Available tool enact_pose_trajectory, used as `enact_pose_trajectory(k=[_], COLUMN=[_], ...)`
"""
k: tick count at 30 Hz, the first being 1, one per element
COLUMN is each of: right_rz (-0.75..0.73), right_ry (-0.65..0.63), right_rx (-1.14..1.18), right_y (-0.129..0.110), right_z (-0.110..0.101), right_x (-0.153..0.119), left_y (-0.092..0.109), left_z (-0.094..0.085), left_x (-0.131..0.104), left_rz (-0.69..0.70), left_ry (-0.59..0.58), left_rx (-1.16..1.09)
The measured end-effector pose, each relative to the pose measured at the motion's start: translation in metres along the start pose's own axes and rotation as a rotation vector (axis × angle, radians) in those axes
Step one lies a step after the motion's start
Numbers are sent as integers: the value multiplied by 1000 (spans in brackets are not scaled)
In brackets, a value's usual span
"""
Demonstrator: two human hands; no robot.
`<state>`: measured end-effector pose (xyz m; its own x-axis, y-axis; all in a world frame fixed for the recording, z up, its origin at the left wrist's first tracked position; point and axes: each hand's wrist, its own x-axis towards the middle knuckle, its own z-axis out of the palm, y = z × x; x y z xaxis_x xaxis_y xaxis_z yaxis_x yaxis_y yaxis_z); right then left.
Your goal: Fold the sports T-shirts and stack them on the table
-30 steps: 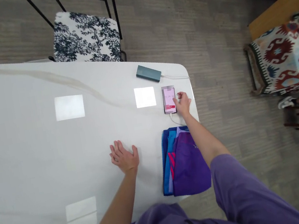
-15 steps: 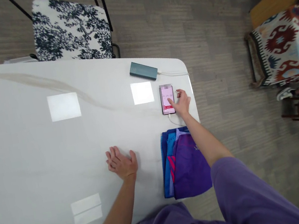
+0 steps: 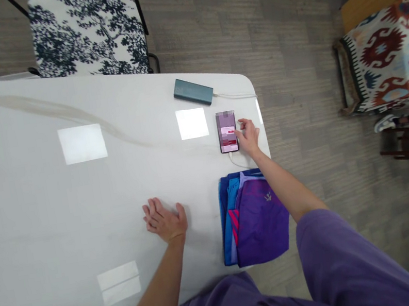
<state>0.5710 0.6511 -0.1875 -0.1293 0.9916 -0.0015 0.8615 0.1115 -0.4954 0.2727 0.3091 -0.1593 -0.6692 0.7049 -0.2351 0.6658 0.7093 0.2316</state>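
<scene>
My left hand (image 3: 165, 219) rests on the white table (image 3: 42, 211) with its fingers apart and holds nothing. At the table's right end, my right hand (image 3: 247, 136) is beside a smartphone (image 3: 227, 132), its thumb at the phone's right edge and its other fingers loosely curled. The phone lies face up, its screen dimmed behind a light pop-up box with red buttons. A white cable (image 3: 231, 158) is plugged into its lower end. Below my right hand lies a stack of folded clothes (image 3: 259, 222), purple on top with blue and pink-striped pieces at its left edge. My right forearm passes over its upper right corner.
A dark teal power bank (image 3: 193, 92) with a white cable lies near the table's far edge. Beyond that edge stands a chair (image 3: 90, 31) with a tree-patterned seat. Across the floor at right are a patterned cloth (image 3: 380, 58) and a person's shoe (image 3: 386, 122).
The phone screen has gone from a bright timer display to a dimmed one with a pop-up. My right thumb has drawn back from over the screen to its edge. My left hand stays put.
</scene>
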Motion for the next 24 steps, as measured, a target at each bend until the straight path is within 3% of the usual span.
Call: enact_pose_trajectory(k=[19,24], right_rz=[20,29], right_ry=[35,19], right_rx=[114,211], right_y=[6,18], right_z=[4,4], right_x=[-4,4], left_y=[0,4], left_z=[3,-1], left_x=[-4,-7], left_rz=[2,2], left_ry=[-2,-12], left_rx=[7,2])
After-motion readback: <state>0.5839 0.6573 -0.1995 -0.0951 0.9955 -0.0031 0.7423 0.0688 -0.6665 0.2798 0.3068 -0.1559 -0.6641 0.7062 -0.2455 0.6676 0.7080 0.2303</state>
